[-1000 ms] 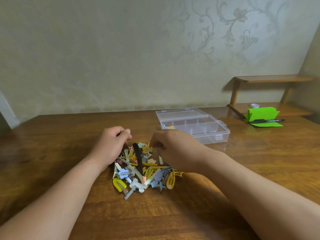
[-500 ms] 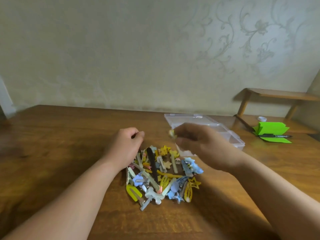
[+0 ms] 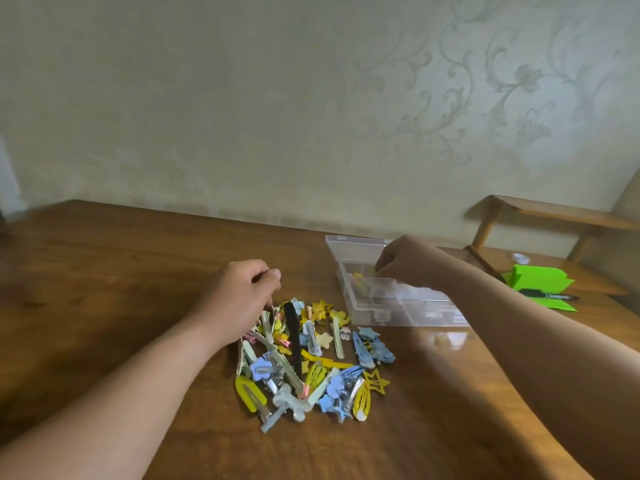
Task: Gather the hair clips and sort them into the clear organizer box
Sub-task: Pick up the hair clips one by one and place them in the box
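Your counter (image 3: 121, 306) is dark polished wood and runs back to a pale wall (image 3: 277, 116) papered with a scrolling flower pattern. At the far right a low wooden shelf (image 3: 554, 213) stands on the counter. In front of it lies a folded green paper (image 3: 533, 278) with a black marker (image 3: 547, 295) across it.

The pile of hair clips (image 3: 311, 358) lies in the middle of the counter, between your forearms: yellow, blue, pale green and pink pieces, with one long black clip (image 3: 293, 334) running through them. The clear organizer box (image 3: 415, 313) sits just beyond the pile to its right, lid laid open toward the wall, with a few yellow pieces showing in its far left compartment.

Your left hand (image 3: 242, 296) rests at the far left edge of the pile, knuckles up and fingers curled under. You cannot tell whether it grasps a clip. Your right hand (image 3: 412, 261) hangs over the box's far left compartment, fingertips pinching a small yellow clip (image 3: 371, 271).
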A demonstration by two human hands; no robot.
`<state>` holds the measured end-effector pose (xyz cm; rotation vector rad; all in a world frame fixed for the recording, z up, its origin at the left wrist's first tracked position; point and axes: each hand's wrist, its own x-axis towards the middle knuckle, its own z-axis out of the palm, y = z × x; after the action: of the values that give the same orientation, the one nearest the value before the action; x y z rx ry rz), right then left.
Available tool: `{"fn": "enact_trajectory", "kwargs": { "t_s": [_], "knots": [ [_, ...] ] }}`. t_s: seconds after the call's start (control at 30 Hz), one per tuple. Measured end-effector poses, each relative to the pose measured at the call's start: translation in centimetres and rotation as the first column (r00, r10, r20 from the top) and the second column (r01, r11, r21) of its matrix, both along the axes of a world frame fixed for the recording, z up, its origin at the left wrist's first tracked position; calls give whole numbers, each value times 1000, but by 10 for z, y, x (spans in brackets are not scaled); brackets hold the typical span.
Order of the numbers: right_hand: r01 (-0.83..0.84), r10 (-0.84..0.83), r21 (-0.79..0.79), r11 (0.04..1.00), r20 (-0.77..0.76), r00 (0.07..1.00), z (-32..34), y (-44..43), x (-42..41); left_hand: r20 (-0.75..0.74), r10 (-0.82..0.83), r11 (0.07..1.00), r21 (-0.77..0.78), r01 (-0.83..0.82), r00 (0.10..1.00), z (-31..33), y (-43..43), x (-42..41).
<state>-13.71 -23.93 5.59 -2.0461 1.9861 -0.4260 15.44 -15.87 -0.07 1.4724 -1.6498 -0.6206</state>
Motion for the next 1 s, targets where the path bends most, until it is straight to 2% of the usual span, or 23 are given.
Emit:
{"fn": "enact_trajectory", "kwargs": {
  "t_s": [0.23,0.33,0.47,0.57,0.63,0.73,0.9,1.0],
  "knots": [
    [-12,15,-38,999,79,997,-19,-11,-4,39,45,998,31,-46,998,2,1,-4],
    [-11,19,-48,999,178,984,-19,-8,-5,41,67,997,41,-69,997,3,0,-6],
    [23,48,-279,960,245,968,-11,13,-6,47,65,997,33,-67,997,1,-2,-5],
    [-68,170,-381,922,240,956,5,54,-5,53,65,998,22,-66,996,1,-2,-5],
    [-180,257,-347,920,191,947,14,84,0,43,68,997,25,-69,997,2,0,-5],
    [-309,328,-215,926,56,943,13,116,13,35,71,997,20,-71,997,2,2,-5],
    [-299,274,-147,943,-168,947,-12,135,35,31,74,997,9,-74,997,1,2,-5],
    [-264,232,-128,956,-224,947,-18,141,37,-3,70,997,14,-70,998,0,4,-5]
  ]
}}
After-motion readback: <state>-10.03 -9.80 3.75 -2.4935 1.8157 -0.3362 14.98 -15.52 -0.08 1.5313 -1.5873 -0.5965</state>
